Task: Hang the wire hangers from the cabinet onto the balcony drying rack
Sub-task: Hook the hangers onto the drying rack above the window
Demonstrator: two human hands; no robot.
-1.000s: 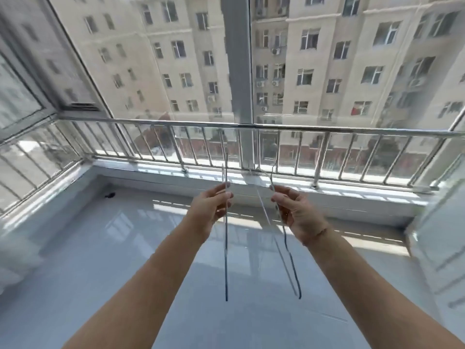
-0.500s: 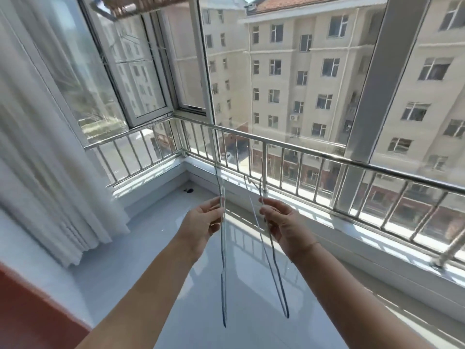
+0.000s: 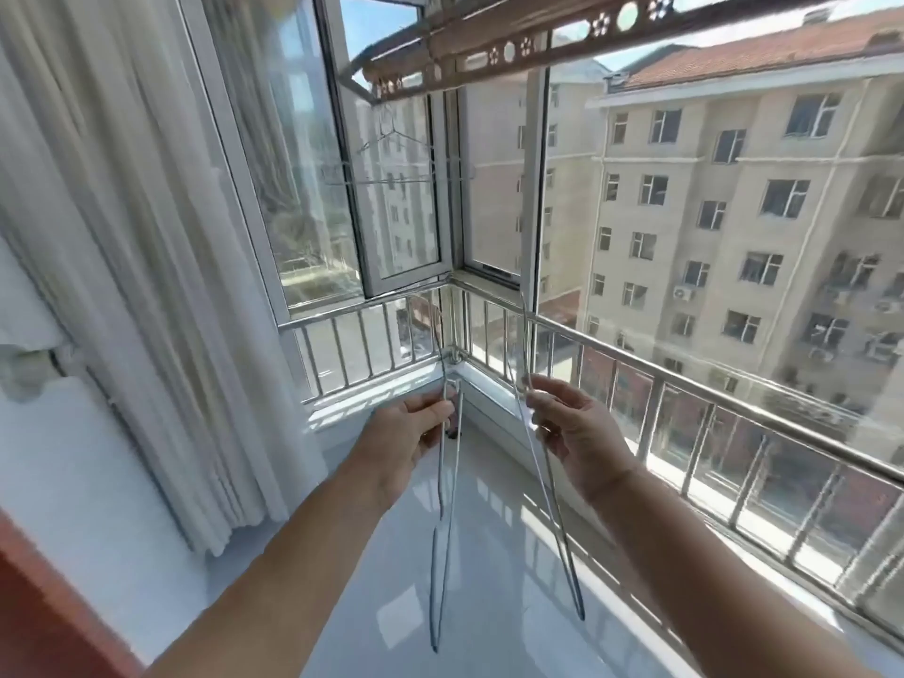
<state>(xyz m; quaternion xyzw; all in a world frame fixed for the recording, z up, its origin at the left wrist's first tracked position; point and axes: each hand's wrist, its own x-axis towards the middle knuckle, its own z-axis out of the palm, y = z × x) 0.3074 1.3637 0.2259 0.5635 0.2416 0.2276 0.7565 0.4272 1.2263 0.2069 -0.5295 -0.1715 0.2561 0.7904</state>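
My left hand (image 3: pixel 408 440) pinches a thin wire hanger (image 3: pixel 442 530) that hangs edge-on below it. My right hand (image 3: pixel 577 440) pinches a second wire hanger (image 3: pixel 553 506), also edge-on, slanting down to the right. Both hands are at chest height above the balcony floor, a short gap between them. Overhead runs the brown perforated drying rack (image 3: pixel 513 48), from upper left to upper right. One wire hanger (image 3: pixel 391 154) hangs from the rack's far left end, in front of the window.
A steel railing (image 3: pixel 685 379) lines the window side and the far corner. White curtains (image 3: pixel 122 237) hang at the left. One window sash (image 3: pixel 391 188) stands open inward at the corner. The glossy white floor (image 3: pixel 489 604) lies below my arms.
My view has swung up and to the left, bringing the drying rack and the hanger on it into sight. My hands keep hold of the two hangers and have drawn slightly further apart.
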